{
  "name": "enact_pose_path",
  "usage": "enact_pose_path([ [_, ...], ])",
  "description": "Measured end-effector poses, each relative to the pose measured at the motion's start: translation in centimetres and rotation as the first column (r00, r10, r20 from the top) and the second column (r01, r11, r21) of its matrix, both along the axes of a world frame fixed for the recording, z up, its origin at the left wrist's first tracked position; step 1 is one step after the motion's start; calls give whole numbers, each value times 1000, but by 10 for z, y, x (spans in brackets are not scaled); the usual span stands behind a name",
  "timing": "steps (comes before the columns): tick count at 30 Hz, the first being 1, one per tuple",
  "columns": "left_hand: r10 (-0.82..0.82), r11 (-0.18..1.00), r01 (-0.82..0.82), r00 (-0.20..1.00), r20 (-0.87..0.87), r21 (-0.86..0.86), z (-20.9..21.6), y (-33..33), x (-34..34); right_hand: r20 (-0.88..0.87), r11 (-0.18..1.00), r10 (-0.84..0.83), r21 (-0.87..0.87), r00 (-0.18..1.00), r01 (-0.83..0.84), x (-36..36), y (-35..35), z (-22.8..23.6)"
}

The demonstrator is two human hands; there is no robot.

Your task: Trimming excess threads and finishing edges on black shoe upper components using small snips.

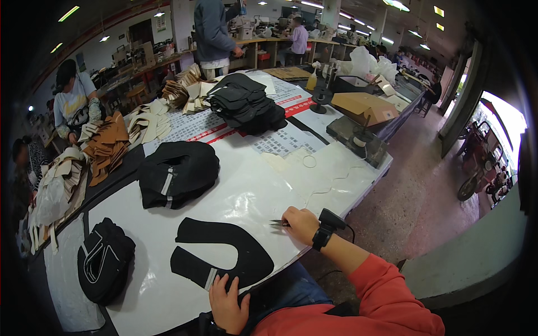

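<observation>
A black U-shaped fabric piece lies flat on the white-covered table before me, its rounded end toward the right. Across its nearer leg runs a short grey strip. My left hand rests on the piece's near edge beside that strip, fingers stretched out. To the right of the piece, my right hand is closed round small thread snips; their blades point left, apart from the fabric, and the handles are mostly hidden in the fingers.
Black fabric stacks lie beyond and left of the piece. Farther off are another black pile, brown pieces, a cardboard box and a thread spool. Loose thread trails across the table. A co-worker is at left.
</observation>
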State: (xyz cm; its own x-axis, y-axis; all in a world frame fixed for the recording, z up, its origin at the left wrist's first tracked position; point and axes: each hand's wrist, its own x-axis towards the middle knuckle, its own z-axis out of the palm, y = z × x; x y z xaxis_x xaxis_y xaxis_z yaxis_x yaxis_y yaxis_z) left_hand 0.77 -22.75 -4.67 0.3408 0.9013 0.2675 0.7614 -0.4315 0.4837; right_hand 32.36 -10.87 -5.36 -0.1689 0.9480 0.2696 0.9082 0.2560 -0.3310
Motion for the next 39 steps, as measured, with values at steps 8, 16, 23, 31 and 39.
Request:
enact_pose_path([
  [8,-11,1000,11,1000,17,-4,-1,1,-1,-339,987,-56,-163,939,0,-15,8,27],
  [16,-40,999,39,998,51,17,16,3,4,-403,978,123,-107,907,-180,-58,-5,64],
  [23,43,998,-31,975,219,-56,11,4,2,-497,920,283,-100,821,-378,-102,-23,72],
  [31,97,995,-89,865,492,-40,29,-1,0,-644,725,453,-136,616,-675,-133,-49,59],
  [39,143,985,-84,885,443,-149,0,-19,-7,-656,726,439,-144,614,-673,-140,-52,49],
])
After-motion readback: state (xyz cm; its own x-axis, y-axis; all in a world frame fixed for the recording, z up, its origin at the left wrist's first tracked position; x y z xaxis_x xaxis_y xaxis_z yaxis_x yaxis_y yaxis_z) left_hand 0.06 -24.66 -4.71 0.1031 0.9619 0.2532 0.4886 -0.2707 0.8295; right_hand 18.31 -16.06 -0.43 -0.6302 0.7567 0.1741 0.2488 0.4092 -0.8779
